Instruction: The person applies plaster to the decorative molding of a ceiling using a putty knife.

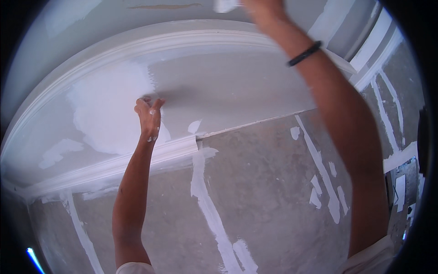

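My left hand [149,114] is raised beneath the pale ceiling panel [210,82]. Its fingers are bent, and whatever they may hold is hidden. White compound is smeared on its back and wrist. Higher up on the right, my right hand [267,11] is blurred and partly cut off by the top edge. Its fingers seem closed on a white object [226,5], of which only a part shows, so its kind is unclear. A dark band [305,54] circles my right wrist. Close to my left hand, a broad patch of white compound [109,107] covers part of the panel.
White moulding [173,153] runs along the panel's lower left edge and ends near the middle. A curved moulding [182,39] bounds the far side. The grey wall [260,182] below carries white filler strips [210,210]. Assorted objects [404,196] stand at the far right.
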`<action>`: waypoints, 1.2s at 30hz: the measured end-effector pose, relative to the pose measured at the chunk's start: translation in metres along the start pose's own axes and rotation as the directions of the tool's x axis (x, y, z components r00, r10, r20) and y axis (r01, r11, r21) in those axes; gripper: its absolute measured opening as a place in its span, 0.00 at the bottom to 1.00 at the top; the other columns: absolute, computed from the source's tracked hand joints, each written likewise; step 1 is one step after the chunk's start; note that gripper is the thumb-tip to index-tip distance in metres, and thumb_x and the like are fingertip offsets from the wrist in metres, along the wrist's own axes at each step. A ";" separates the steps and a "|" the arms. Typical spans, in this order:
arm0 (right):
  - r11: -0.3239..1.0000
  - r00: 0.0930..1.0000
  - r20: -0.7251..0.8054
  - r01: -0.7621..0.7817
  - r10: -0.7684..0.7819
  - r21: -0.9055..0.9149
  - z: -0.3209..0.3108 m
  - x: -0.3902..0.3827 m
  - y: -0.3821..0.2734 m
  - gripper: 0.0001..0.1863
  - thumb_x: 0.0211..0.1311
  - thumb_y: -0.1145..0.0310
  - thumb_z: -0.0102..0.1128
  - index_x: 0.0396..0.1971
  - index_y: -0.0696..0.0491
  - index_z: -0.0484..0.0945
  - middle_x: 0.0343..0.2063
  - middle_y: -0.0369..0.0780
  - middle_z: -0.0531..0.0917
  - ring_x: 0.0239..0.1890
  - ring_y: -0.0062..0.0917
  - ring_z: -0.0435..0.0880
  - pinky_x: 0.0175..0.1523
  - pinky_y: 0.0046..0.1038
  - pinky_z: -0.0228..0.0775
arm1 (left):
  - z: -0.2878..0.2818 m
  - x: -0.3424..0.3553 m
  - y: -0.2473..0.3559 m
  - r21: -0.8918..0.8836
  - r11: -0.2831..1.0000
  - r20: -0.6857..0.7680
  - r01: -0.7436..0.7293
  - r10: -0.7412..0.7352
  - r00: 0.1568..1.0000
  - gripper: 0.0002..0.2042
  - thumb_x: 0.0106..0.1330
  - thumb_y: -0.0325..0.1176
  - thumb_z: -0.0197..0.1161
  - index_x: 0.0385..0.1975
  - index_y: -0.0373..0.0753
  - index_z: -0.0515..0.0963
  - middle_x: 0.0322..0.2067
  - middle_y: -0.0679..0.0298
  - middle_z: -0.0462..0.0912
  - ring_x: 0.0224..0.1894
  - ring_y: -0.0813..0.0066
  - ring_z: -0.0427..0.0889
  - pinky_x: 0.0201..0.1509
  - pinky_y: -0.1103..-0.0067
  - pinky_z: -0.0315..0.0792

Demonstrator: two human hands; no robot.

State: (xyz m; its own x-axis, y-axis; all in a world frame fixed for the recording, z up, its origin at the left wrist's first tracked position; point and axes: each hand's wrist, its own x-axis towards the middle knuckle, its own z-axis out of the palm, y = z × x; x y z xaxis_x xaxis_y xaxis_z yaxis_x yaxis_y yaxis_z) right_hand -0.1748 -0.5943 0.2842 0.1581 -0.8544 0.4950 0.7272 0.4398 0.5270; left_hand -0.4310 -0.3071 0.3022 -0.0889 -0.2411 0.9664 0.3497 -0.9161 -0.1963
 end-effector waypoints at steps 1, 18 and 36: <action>0.979 0.979 0.008 -0.203 0.203 -0.035 -0.019 -0.003 0.000 0.16 0.68 0.68 0.46 0.45 0.65 0.75 0.35 0.49 0.81 0.34 0.31 0.81 0.40 0.30 0.72 | -0.006 -0.004 0.005 0.012 0.999 -0.029 0.035 -0.035 0.999 0.34 0.54 0.47 0.61 0.51 0.23 0.61 0.51 0.40 0.60 0.54 0.49 0.61 0.58 0.65 0.59; 0.831 0.832 0.541 0.383 -0.121 -0.403 -0.075 0.004 0.170 0.12 0.65 0.72 0.49 0.44 0.60 0.77 0.40 0.42 0.81 0.43 0.33 0.79 0.52 0.31 0.68 | 0.000 0.000 -0.011 -0.032 0.998 -0.115 -0.054 0.050 0.992 0.30 0.54 0.44 0.60 0.48 0.24 0.63 0.49 0.43 0.61 0.52 0.52 0.61 0.58 0.66 0.59; 0.697 0.939 0.336 0.192 0.074 -0.690 -0.148 -0.020 0.169 0.18 0.67 0.64 0.50 0.47 0.63 0.76 0.40 0.51 0.82 0.45 0.41 0.81 0.52 0.37 0.72 | -0.003 -0.007 0.003 -0.114 0.993 -0.080 -0.031 0.022 0.997 0.28 0.59 0.48 0.53 0.46 0.25 0.63 0.48 0.45 0.62 0.52 0.57 0.64 0.62 0.66 0.57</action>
State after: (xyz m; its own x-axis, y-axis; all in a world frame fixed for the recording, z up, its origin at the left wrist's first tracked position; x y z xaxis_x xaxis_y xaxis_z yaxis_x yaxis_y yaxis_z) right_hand 0.0440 -0.5434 0.2612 -0.0225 -0.6769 0.7358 0.9987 -0.0485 -0.0141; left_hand -0.4321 -0.3088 0.2942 -0.1557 -0.2865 0.9454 0.2435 -0.9386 -0.2443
